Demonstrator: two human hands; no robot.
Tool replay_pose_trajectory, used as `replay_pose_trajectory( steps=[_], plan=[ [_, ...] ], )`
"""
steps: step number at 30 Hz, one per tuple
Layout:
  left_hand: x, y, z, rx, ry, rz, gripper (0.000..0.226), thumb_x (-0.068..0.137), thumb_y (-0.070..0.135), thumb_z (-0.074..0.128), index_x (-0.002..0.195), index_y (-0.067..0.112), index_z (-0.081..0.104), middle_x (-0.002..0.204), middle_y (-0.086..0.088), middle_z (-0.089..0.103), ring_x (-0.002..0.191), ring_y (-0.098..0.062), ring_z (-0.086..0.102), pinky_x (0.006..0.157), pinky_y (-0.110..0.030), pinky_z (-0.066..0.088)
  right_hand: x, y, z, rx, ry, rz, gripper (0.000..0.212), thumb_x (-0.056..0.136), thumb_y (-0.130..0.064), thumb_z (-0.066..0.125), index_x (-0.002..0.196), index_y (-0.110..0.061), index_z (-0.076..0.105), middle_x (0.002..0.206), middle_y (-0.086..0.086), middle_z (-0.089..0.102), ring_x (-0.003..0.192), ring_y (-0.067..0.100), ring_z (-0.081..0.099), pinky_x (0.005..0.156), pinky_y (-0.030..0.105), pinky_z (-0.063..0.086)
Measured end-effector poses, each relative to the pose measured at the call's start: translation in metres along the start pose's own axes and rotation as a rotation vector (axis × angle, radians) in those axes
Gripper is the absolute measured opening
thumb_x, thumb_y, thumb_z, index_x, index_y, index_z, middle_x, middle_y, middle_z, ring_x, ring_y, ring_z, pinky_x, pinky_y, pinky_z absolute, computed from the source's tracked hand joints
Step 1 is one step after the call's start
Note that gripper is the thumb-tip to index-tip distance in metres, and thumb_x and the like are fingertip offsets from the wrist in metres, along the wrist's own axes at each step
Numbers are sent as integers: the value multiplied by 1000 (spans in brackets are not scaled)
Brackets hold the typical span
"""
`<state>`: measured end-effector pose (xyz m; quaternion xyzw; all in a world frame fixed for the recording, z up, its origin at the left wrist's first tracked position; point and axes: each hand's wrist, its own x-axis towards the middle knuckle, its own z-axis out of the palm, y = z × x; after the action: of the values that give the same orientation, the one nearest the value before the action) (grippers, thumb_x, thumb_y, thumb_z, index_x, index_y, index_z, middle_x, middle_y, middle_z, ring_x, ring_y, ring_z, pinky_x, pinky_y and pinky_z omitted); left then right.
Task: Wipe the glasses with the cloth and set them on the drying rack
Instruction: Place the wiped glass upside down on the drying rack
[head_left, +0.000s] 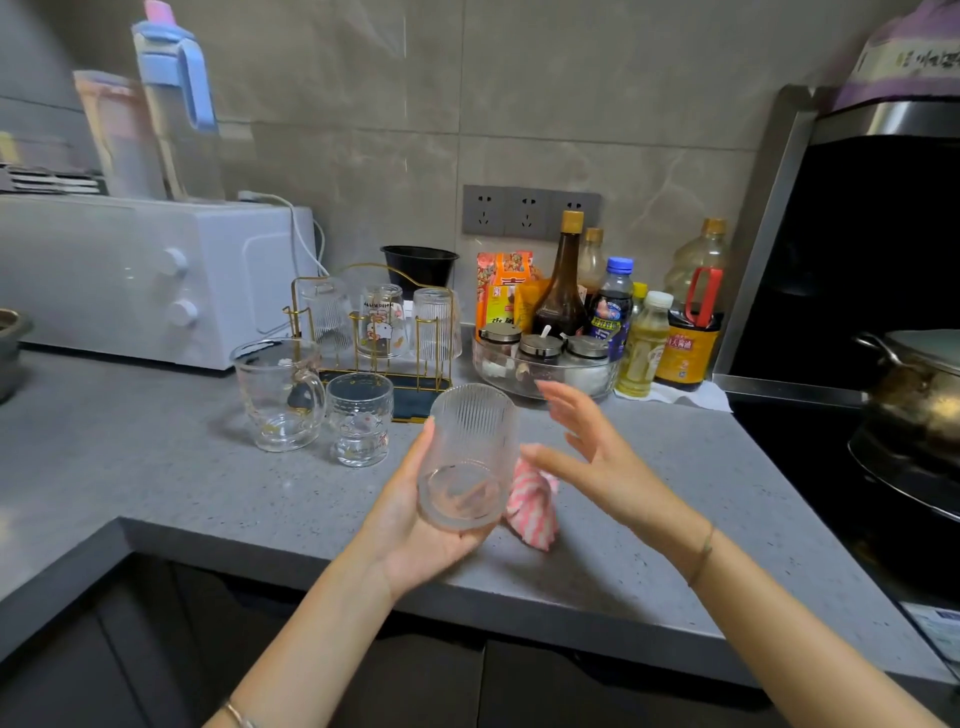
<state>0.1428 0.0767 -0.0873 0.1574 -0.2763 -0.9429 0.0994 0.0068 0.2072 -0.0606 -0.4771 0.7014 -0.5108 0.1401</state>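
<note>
Three racked, one in hand, two waiting.

Up and left of the left hand (410, 525), a mug (278, 395) and a small glass (359, 418) stand upright on the counter (156, 467), probably not yet wiped. Beyond them, the drying rack (410, 385) holds three upturned glasses (383, 322). The left hand grasps a ribbed glass (467, 462), tilted with its mouth toward the rack. The cloth (532, 506) lies just right of it, below the right hand (587, 457), which is spread and holds nothing. Roughly half done.
</note>
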Motion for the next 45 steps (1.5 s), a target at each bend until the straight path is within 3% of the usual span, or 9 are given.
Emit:
replay_pose_trajectory(
  steps=[3, 8, 13, 17, 21, 25, 29, 40, 45],
  plan=[
    [-2, 6, 3, 111, -5, 24, 62, 79, 58, 59, 106, 3, 71, 98, -16, 72, 77, -27, 70, 59, -34, 59, -5, -22, 3, -206, -232, -275, 83, 75, -36, 77, 142, -41, 29, 152, -27, 19, 138, -12, 17, 108, 3, 15],
    [-4, 28, 1, 244, 76, 62, 73, 81, 73, 47, 102, 8, 73, 112, -16, 67, 104, -30, 59, 92, -42, 43, 5, -30, 16, -531, -325, -483, 88, 76, -34, 78, 145, -42, 24, 155, -28, 5, 142, -8, -8, 109, 4, -3],
    [-6, 57, 5, 415, 22, 64, 90, 86, 79, 26, 106, 2, 70, 115, -22, 67, 107, -34, 60, 108, -49, 36, 29, -33, 17, -669, -193, -622, 79, 77, -39, 75, 143, -35, 32, 153, -16, 27, 144, 1, 15, 119, 34, 20],
    [-6, 82, 14, 550, -21, 65, 101, 81, 83, 17, 96, 2, 76, 110, -21, 69, 92, -32, 68, 85, -43, 54, 53, -42, 16, -670, -149, -693, 75, 73, -46, 72, 137, -26, 39, 146, -10, 40, 137, 6, 34, 113, 28, 30],
    [-1, 106, 12, 810, 116, 190, 98, 82, 81, 9, 121, 10, 64, 123, -6, 63, 89, -24, 66, 66, -31, 57, 77, -51, 11, -424, -79, -583, 77, 70, -39, 81, 133, -21, 42, 130, -10, 54, 120, 3, 52, 100, 22, 44],
    [19, 121, -11, 1423, 470, 836, 70, 87, 66, 23, 133, 22, 53, 136, 3, 56, 113, -17, 53, 100, -35, 43, 115, -52, 10, -107, 59, -437, 74, 64, -32, 84, 127, -19, 46, 123, -6, 61, 114, 7, 59, 99, 32, 49],
    [42, 134, -44, 1874, 523, 857, 65, 89, 63, 26, 134, 25, 52, 136, 5, 55, 130, -13, 41, 108, -34, 33, 152, -47, 13, 19, 134, -350, 78, 58, -44, 83, 125, -22, 49, 122, -8, 62, 114, 8, 59, 101, 39, 48],
    [86, 134, -78, 2143, 546, 983, 99, 84, 71, -13, 120, 22, 65, 112, 7, 66, 103, -14, 58, 88, -30, 45, 219, -11, 39, 192, 159, -183, 58, 69, -26, 82, 119, -24, 53, 115, -10, 62, 107, 8, 60, 83, 20, 53],
    [90, 131, -81, 2115, 646, 1209, 47, 97, 42, 30, 88, 23, 73, 79, 10, 68, 72, -12, 64, 60, -27, 50, 230, 8, 48, 213, 58, -101, 55, 72, -24, 81, 117, -30, 51, 110, -14, 61, 101, 3, 59, 72, 13, 52]
  ],
)
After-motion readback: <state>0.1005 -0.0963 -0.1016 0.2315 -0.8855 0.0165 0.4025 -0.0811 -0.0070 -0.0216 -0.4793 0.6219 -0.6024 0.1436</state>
